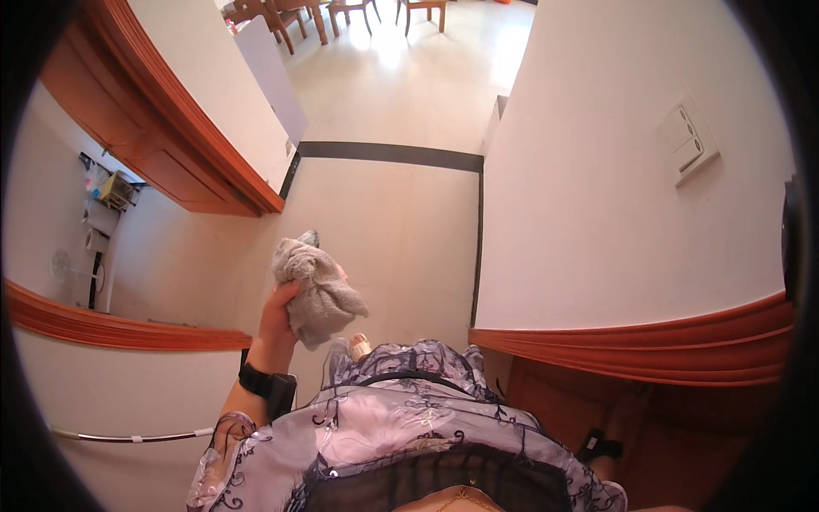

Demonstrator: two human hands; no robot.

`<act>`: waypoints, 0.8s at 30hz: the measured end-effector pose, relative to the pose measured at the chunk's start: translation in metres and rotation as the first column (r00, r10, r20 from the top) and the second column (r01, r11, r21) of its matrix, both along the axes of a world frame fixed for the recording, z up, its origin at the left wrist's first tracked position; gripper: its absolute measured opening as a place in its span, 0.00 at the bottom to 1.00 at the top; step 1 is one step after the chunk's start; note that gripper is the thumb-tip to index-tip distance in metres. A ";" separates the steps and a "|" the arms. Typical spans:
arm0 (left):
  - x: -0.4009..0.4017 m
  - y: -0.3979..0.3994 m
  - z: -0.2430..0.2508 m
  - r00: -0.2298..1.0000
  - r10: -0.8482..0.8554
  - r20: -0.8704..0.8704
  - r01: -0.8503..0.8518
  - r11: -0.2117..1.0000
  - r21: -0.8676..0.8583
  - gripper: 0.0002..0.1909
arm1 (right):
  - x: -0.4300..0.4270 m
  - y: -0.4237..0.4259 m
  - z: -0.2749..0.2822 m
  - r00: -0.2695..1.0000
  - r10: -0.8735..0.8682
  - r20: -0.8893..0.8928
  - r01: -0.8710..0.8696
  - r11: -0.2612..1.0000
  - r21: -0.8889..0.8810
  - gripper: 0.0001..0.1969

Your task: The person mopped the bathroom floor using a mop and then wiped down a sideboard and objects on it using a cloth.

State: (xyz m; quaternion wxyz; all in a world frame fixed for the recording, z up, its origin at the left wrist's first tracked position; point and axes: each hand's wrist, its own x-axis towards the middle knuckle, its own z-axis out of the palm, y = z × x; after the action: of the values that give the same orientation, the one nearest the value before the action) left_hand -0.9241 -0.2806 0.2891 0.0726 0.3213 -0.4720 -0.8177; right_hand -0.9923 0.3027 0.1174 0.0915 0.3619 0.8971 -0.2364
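My left hand [281, 312] is raised in front of me at the left of my body, shut on a bunched grey-beige cloth [320, 291]. A small grey striped piece shows at the cloth's top edge, and a bit of pink shows at its right side. A black band with a dark device [276, 390] is around my left wrist. My right hand is out of view; part of the right forearm [606, 466] with a black band shows low at the right, beside a dark reddish-brown door.
An open wooden door [160, 160] stands at the left, with a room and a white fan [80, 270] beyond. A white wall with a switch panel [691, 142] is at the right. Wooden chairs [422, 5] stand far ahead, past a dark floor strip [390, 152].
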 end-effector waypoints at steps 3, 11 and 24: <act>-0.149 -0.033 -0.075 0.997 -0.079 -0.004 0.079 0.997 0.026 0.26 | -0.104 -0.024 -0.063 0.996 0.071 0.056 -0.075 0.995 0.064 0.20; -0.387 -0.086 -0.214 0.977 -0.210 0.029 0.206 0.973 0.108 0.26 | -0.266 -0.045 -0.172 0.913 0.268 0.307 -0.347 0.906 0.241 0.20; -0.402 -0.095 -0.217 0.981 -0.194 0.000 0.192 0.971 0.144 0.26 | -0.296 0.005 -0.227 0.407 0.445 0.798 -0.912 0.251 0.325 0.21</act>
State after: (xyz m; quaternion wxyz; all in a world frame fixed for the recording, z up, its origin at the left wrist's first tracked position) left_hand -1.3260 -0.3760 0.0722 -0.0338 0.2838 -0.4414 -0.8506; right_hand -1.2882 0.3077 -0.1095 0.2908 -0.0418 0.8954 0.3345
